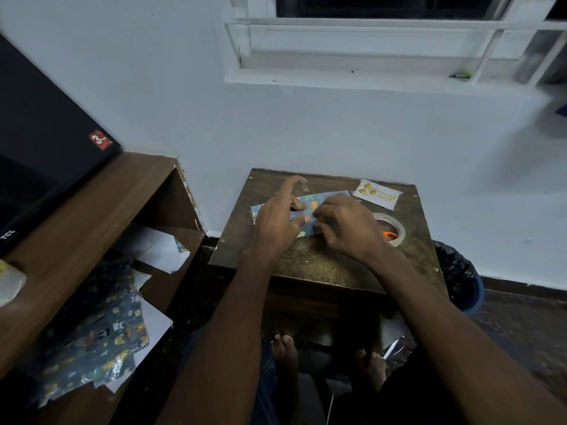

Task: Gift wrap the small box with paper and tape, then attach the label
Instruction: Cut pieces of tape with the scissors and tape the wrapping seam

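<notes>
A small box covered in blue patterned wrapping paper (310, 207) lies on a small dark wooden table (313, 262). My left hand (280, 219) rests on its left part, thumb pressing the paper, index finger raised with a small piece of clear tape (305, 187) at its tip. My right hand (346, 225) has curled fingers that pinch the paper on the box's right part. A white label (377, 194) with orange shapes lies at the table's far right. A tape roll (394, 230) sits behind my right hand.
Orange-handled scissors (390, 236) lie inside the tape roll. Spare wrapping paper (98, 332) sits on a brown shelf unit (92, 204) at left, under a black TV (40, 154). A bin with a black liner (458, 277) stands right of the table. My feet are below the table.
</notes>
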